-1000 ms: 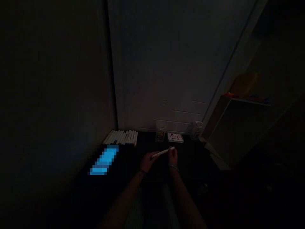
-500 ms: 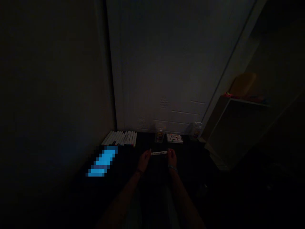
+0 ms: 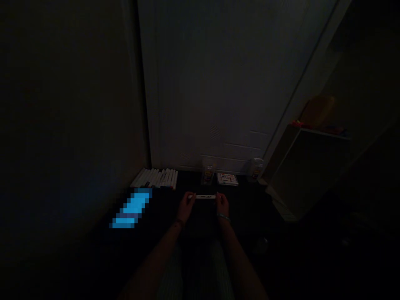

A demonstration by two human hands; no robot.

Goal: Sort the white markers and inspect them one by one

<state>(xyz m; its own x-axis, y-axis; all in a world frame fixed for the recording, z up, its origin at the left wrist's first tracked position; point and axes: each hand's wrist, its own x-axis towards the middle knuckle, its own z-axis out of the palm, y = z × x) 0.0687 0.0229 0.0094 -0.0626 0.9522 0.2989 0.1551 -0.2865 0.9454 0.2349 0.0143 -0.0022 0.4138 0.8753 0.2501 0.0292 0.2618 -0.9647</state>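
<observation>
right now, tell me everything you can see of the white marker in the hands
The white marker is slim and straight, apparently plastic, with dark print too small to read. It runs crosswise over the dark tabletop, the left hand gripping one end, the right hand the other; whether it is capped is unclear.

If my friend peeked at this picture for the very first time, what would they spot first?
Probably the blocky, bright blue patch, glowing at the lower left of this dark scene. Next might come the white marker, held nearly level between the left hand and the right hand, below the middle of the picture. The row of pale markers shows up too, just beyond the blue patch.
</observation>
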